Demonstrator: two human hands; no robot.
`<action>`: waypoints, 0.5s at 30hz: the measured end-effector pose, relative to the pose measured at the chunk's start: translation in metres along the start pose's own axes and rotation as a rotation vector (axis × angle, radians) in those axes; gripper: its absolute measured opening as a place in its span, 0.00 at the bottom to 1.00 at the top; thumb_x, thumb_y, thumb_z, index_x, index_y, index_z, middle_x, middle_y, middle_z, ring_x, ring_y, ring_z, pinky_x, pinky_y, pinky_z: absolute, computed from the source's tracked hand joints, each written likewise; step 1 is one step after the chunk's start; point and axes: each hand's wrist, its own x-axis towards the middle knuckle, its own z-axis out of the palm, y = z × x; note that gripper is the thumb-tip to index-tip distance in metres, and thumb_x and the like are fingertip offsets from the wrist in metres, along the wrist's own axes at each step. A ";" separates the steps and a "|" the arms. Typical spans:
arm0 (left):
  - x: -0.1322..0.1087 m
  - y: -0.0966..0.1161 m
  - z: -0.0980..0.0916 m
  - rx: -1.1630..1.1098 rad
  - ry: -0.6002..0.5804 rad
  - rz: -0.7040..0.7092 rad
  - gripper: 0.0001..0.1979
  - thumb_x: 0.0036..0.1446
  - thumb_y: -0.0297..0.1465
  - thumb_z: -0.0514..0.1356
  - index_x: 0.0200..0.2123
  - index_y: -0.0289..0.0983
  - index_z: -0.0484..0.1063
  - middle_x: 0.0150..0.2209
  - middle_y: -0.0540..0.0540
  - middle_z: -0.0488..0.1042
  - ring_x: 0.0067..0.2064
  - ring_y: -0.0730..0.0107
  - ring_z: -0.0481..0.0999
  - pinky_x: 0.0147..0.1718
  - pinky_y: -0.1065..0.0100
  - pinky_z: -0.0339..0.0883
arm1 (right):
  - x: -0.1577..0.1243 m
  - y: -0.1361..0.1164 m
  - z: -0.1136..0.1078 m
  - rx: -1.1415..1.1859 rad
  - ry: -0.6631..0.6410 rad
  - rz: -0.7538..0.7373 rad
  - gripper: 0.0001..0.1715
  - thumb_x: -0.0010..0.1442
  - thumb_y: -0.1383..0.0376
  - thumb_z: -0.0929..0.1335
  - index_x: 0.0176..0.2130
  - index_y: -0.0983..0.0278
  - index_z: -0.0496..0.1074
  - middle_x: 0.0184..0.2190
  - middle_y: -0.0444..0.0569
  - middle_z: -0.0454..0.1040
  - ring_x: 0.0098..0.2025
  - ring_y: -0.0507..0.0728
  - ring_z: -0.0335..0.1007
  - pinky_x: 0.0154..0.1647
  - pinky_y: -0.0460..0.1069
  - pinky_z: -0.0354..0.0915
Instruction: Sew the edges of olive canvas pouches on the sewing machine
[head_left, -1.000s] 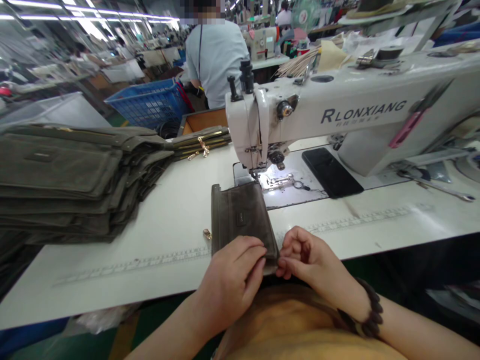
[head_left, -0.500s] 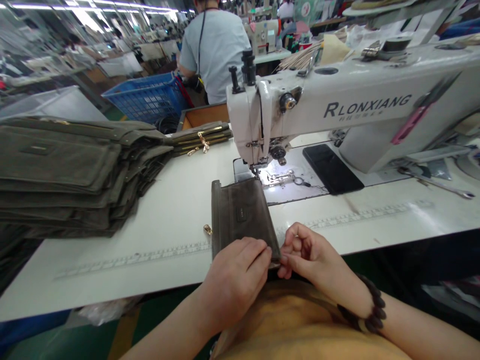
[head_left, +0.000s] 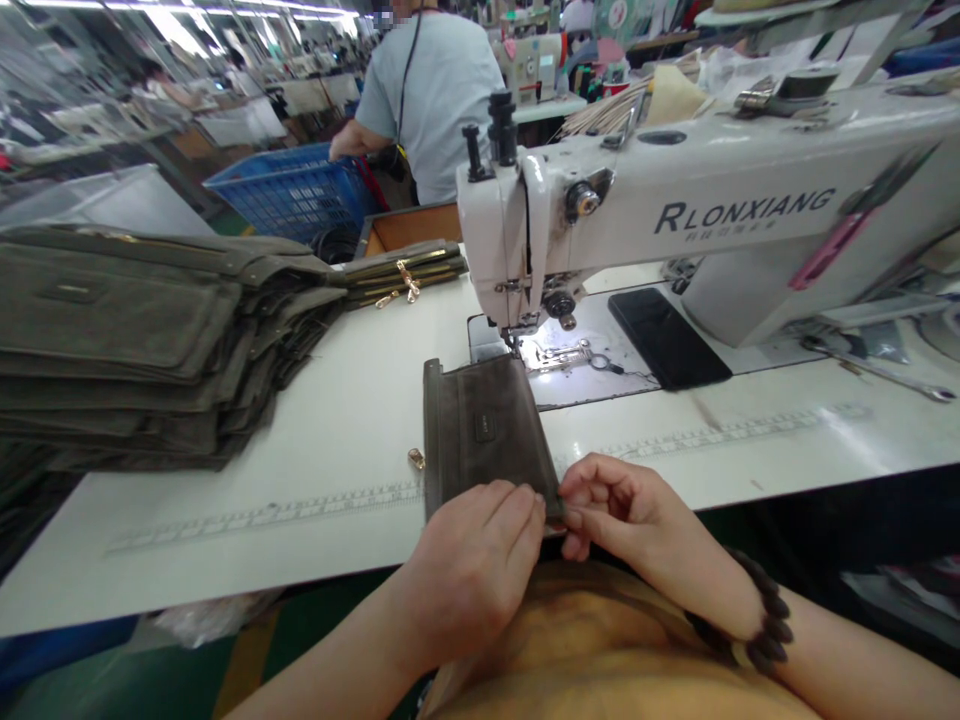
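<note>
Fingertips of the left hand (head_left: 469,575) and right hand (head_left: 637,510) pinch the near edge of the canvas pouch (head_left: 480,430), apparently aligning it, so sliding it under the presser foot (head_left: 525,325) seems the next call.

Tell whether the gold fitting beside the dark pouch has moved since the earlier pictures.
No, the gold fitting has not moved: it lies just left of the pouch as before, the same way above the ruler strip.

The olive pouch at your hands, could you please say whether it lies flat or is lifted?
Flat: the olive pouch rests on the white table, near edge between left hand and right hand.
</note>
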 end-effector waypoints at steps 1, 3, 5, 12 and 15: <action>-0.001 0.000 0.000 -0.002 -0.001 0.001 0.09 0.55 0.22 0.49 0.34 0.26 0.68 0.30 0.40 0.71 0.32 0.61 0.71 0.28 0.62 0.70 | -0.001 -0.001 -0.001 -0.035 -0.003 -0.020 0.09 0.54 0.63 0.64 0.34 0.66 0.61 0.20 0.41 0.68 0.23 0.49 0.68 0.26 0.45 0.65; -0.002 0.000 0.001 -0.009 0.002 -0.005 0.08 0.55 0.22 0.50 0.35 0.26 0.68 0.31 0.40 0.71 0.33 0.61 0.71 0.28 0.62 0.70 | -0.005 -0.001 -0.005 -0.185 -0.015 -0.123 0.07 0.55 0.65 0.62 0.37 0.66 0.62 0.22 0.42 0.69 0.26 0.49 0.68 0.28 0.45 0.66; -0.004 -0.001 0.002 -0.017 0.012 -0.014 0.07 0.55 0.22 0.51 0.36 0.26 0.68 0.31 0.40 0.71 0.34 0.62 0.71 0.30 0.62 0.70 | -0.007 0.000 -0.009 -0.464 -0.018 -0.320 0.09 0.56 0.69 0.62 0.40 0.65 0.63 0.27 0.44 0.70 0.29 0.49 0.68 0.31 0.44 0.65; -0.003 0.002 0.001 -0.019 0.052 -0.038 0.08 0.55 0.22 0.51 0.36 0.27 0.68 0.32 0.40 0.72 0.35 0.62 0.71 0.33 0.62 0.70 | -0.003 0.001 -0.015 -1.234 0.076 -1.037 0.09 0.57 0.74 0.62 0.39 0.71 0.66 0.26 0.49 0.68 0.26 0.52 0.60 0.24 0.48 0.56; -0.003 0.003 -0.001 -0.004 0.063 -0.096 0.12 0.58 0.23 0.47 0.37 0.28 0.69 0.35 0.40 0.73 0.37 0.63 0.71 0.35 0.62 0.70 | -0.002 -0.003 -0.013 -1.277 0.014 -1.095 0.09 0.56 0.76 0.60 0.37 0.73 0.66 0.21 0.47 0.65 0.23 0.51 0.57 0.21 0.48 0.51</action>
